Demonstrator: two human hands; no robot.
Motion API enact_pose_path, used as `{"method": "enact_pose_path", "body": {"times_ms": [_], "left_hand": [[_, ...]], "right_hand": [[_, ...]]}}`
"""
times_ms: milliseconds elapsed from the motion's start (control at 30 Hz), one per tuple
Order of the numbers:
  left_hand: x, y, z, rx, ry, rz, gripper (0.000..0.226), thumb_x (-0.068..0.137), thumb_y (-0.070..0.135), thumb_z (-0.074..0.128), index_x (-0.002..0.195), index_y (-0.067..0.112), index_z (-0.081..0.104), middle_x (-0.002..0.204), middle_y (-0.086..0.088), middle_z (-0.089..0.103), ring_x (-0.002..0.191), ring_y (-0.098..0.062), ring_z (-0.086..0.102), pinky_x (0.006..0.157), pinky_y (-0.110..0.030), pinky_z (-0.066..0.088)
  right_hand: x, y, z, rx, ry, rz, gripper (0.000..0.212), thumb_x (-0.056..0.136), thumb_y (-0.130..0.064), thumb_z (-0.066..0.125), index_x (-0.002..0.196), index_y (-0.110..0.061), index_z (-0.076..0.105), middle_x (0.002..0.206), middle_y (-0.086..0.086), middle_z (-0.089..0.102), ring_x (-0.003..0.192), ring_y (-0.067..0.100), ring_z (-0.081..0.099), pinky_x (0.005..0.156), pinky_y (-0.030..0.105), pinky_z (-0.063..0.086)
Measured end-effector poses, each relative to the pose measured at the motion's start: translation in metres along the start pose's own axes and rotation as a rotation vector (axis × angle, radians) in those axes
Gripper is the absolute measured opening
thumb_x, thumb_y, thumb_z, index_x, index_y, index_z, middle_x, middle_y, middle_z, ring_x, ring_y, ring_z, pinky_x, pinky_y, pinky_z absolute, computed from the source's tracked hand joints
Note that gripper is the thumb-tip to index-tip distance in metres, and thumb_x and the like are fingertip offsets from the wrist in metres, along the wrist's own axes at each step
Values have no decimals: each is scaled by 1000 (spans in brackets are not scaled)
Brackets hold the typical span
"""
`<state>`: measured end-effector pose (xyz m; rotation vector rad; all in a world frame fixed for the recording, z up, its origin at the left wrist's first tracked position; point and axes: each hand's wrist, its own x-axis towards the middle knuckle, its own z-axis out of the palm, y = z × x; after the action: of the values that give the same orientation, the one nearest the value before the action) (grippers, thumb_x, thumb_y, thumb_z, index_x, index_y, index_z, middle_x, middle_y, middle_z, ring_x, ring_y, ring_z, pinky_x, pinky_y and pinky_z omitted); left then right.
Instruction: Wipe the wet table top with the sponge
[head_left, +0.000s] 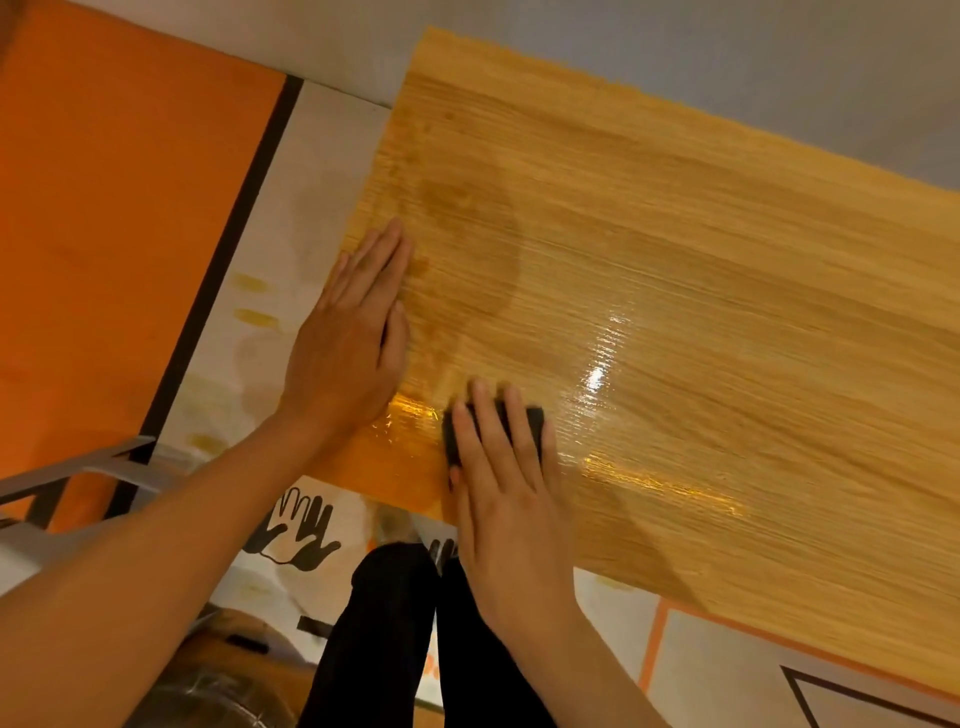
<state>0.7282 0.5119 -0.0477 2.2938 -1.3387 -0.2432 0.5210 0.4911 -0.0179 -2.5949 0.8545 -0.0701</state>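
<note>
A wooden table top (675, 234) with a fine grain fills the right and middle of the view. A wet, shiny film covers its near part around the sponge. My right hand (506, 499) presses flat on a dark sponge (532, 418) near the table's front left corner; most of the sponge is hidden under my fingers. My left hand (358, 332) lies flat with fingers together on the table's left edge, holding nothing.
An orange panel (104, 234) with a dark border lies to the left. A white floor sheet (291, 525) with black hand prints lies below the table edge. My dark trouser legs (395, 634) stand at the front edge. A grey frame (104, 467) sits at the lower left.
</note>
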Motion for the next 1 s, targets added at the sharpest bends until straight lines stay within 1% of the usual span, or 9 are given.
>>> {"method": "enact_pose_path", "body": {"times_ms": [200,267,367,500,600,733,867,933,1000], "left_hand": [[-1,-4,2,14,34,54,52,105,13,34,156,2,31,166,-11,27,155,-19,21,128,-41,16],[-3,-5,4,1,56,81,50,106,11,35,155,-1,33,164,-14,29,154,-22,23,127,-44,20],[-4,-8,6,-8,78,121,48,107,11,36,153,-3,34,163,-17,31,153,-27,27,125,-48,24],[0,-7,2,47,-6,34,53,109,24,25,159,5,25,168,-8,20,156,-20,17,128,-37,12],[-4,-5,-3,41,-58,75,55,108,26,27,159,5,22,169,-8,17,157,-20,14,129,-35,6],[-28,-14,-10,68,-127,130,58,107,31,26,160,9,18,169,-5,13,157,-19,10,129,-43,9],[-51,-24,-14,87,-108,168,57,107,27,26,158,4,24,167,-9,19,156,-21,14,128,-31,2],[-54,-25,-14,88,-105,175,56,107,26,27,158,3,25,167,-10,18,156,-20,15,128,-30,1],[-54,-25,-13,102,-107,175,55,107,26,25,158,3,24,168,-9,18,156,-20,14,128,-30,2]], "right_hand": [[118,-4,4,90,172,88,43,104,-23,36,145,-10,43,155,7,35,148,24,21,122,43,11],[109,-9,13,80,207,125,44,104,-23,36,146,-11,42,156,6,34,148,23,20,123,43,10],[45,-24,29,-18,184,110,46,104,-24,34,148,-13,39,157,4,31,149,23,19,122,45,12],[35,-30,32,-91,134,41,46,104,-25,34,148,-12,39,157,6,32,148,24,21,120,46,14],[50,-12,13,-72,105,26,46,105,-26,32,149,-13,35,158,3,28,150,21,15,122,44,11],[21,46,-13,-80,205,316,49,104,-26,28,151,-13,32,160,2,23,150,20,9,123,43,5],[15,58,-16,-9,329,613,52,102,-26,25,150,-9,32,160,8,23,150,28,12,122,49,8],[31,25,-2,3,357,591,51,101,-24,28,149,-7,34,158,10,27,148,30,17,121,48,10],[46,-20,19,-3,323,449,49,102,-22,32,148,-6,37,157,11,31,148,29,20,121,48,14]]}}
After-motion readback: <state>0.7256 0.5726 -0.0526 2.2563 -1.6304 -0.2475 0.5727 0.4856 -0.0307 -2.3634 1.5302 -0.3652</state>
